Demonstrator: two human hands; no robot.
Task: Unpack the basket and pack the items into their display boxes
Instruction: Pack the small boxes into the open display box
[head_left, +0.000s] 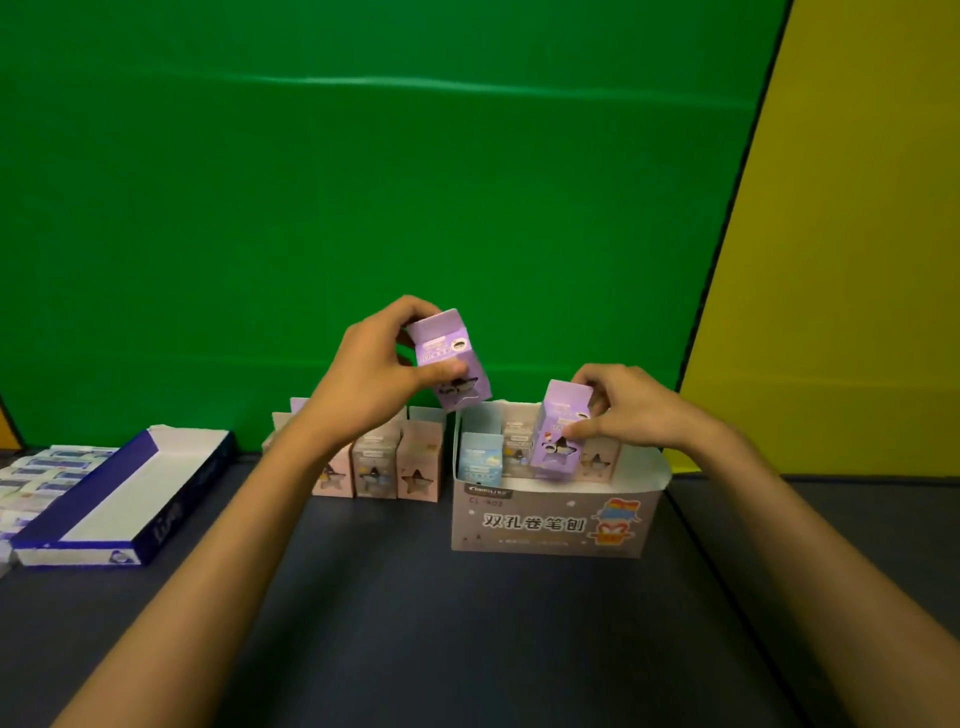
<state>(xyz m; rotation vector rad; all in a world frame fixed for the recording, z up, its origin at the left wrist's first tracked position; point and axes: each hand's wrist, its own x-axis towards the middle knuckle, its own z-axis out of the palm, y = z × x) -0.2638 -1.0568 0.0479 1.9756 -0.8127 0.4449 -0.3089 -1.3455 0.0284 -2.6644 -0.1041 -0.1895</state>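
My left hand (371, 371) grips a small purple carton (451, 358) tilted in the air, above and left of the grey display box (550, 519). My right hand (626, 408) pinches a second purple carton (558, 431) by its top, its lower end down inside the display box. In that box stand a light blue carton (480, 457) and other small cartons behind it. A row of pink and grey cartons (379, 465) stands on the dark table left of the box, partly hidden by my left forearm.
A long blue-and-white display tray (111, 512) lies at the left on the dark table (415, 623), with several small blue-and-white packs (36, 475) beside it. A green backdrop and a yellow panel rise behind the table.
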